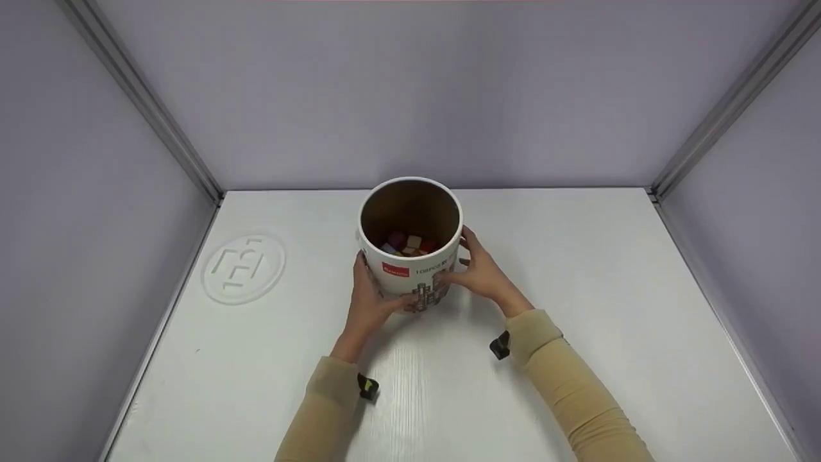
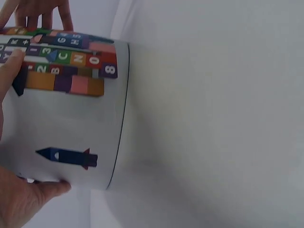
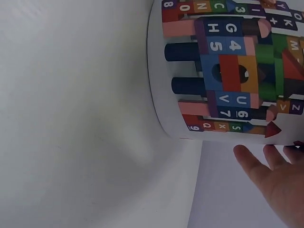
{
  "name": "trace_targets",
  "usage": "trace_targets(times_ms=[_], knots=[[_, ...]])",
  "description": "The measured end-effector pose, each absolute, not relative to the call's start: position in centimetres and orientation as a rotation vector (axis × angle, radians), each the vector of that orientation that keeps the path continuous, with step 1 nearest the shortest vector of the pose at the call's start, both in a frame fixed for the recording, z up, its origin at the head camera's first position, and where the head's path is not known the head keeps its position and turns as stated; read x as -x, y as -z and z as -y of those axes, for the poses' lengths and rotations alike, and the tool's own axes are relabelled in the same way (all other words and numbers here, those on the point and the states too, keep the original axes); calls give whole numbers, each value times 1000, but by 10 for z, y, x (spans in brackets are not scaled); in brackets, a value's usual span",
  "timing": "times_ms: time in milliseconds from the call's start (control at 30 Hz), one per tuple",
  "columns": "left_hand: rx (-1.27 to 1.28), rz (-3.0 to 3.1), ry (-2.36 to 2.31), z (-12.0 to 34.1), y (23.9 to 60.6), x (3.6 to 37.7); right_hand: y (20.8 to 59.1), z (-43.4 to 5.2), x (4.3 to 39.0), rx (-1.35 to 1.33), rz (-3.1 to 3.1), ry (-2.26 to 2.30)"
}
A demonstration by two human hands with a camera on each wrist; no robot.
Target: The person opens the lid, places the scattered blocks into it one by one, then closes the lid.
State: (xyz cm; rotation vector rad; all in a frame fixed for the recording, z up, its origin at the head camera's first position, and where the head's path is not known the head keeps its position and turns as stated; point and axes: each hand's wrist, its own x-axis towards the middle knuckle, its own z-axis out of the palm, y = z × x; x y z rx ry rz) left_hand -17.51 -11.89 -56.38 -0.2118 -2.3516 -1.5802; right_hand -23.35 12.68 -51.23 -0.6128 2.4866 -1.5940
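Note:
A white round bucket (image 1: pixel 410 269), printed with a red label and pictures of building blocks, stands open-topped between my two hands. Several coloured blocks (image 1: pixel 410 245) lie at its bottom, partly hidden by the near rim. My left hand (image 1: pixel 369 298) grips the left side, thumb across the printed front. On the right side my right hand (image 1: pixel 484 273) holds the wall, thumb on the front and fingers around behind. In the left wrist view, the bucket (image 2: pixel 61 123) shows a printed rocket; in the right wrist view, the right fingers (image 3: pixel 256 166) lie along its side.
A white table (image 1: pixel 577 308) lies under the bucket, with a round raised emblem (image 1: pixel 244 267) at its left. Pale walls (image 1: pixel 410 90) enclose the back and both sides, joined by grey metal corner strips (image 1: pixel 147 102).

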Motion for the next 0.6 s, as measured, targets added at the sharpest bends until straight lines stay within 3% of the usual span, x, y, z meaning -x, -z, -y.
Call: trace_targets(times_ms=[600], knots=[[292, 2449, 1641, 131, 558, 183, 525, -101, 215, 631, -2585, 1786]])
